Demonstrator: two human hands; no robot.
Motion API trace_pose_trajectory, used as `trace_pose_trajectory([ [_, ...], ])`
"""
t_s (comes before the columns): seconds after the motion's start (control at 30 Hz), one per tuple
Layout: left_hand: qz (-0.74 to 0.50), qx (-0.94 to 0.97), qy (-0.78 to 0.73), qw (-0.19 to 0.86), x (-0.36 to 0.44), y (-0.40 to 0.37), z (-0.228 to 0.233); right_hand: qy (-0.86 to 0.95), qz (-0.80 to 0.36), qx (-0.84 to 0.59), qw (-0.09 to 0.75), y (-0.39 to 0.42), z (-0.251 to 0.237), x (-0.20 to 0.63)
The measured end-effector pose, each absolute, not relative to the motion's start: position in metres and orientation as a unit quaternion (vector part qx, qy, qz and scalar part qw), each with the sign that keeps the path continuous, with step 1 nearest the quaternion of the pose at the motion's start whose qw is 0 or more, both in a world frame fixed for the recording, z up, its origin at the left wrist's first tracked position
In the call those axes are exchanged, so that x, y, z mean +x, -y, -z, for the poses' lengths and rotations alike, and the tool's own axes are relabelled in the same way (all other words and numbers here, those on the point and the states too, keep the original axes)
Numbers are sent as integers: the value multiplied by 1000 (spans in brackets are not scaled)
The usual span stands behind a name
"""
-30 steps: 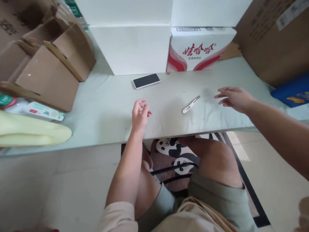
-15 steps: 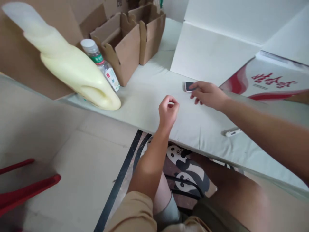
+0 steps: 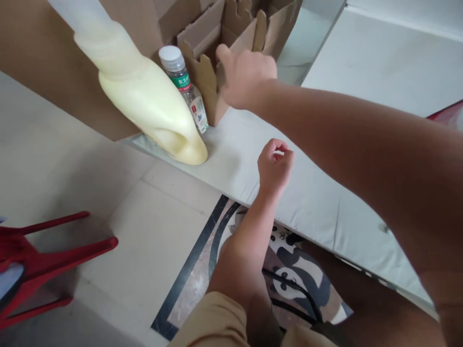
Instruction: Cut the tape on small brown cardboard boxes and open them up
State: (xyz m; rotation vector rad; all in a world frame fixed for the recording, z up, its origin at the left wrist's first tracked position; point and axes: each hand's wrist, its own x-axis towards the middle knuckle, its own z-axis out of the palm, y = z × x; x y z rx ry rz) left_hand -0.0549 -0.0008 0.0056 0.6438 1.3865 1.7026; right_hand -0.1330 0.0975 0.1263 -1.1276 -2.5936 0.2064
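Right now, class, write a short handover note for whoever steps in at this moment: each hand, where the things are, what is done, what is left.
Right hand: reaches across to the open cardboard box, at its front edge; whether it grips the box cannot be told.
Left hand: loosely curled, holds nothing, rests on the table.
Things: water bottle stands left of the box, beside a pale yellow foam piece.
Done: box reached.
Left: box not yet lifted or moved.

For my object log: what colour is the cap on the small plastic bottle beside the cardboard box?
White, on the small clear plastic bottle; head view.
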Motion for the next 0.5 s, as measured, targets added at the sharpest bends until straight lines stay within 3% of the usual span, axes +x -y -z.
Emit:
trace_pose_trajectory([
  [0.17, -678, 256, -587, 361, -60, 9, -9, 889, -17, -445, 102, -113, -117, -98],
  [0.3, -724, 229, -620, 198, -61, 14, -4, 880, -3, -466, 87, -112, -121, -54],
  [0.4, -750, 205, -621, 95, -63, 17, 1, 880, -8, -462, 109, -88, -126, -3],
  [0.5, -759, 218, -607, 87, -67, 19, 1, 829, -85, -526, 171, -48, -128, 70],
])
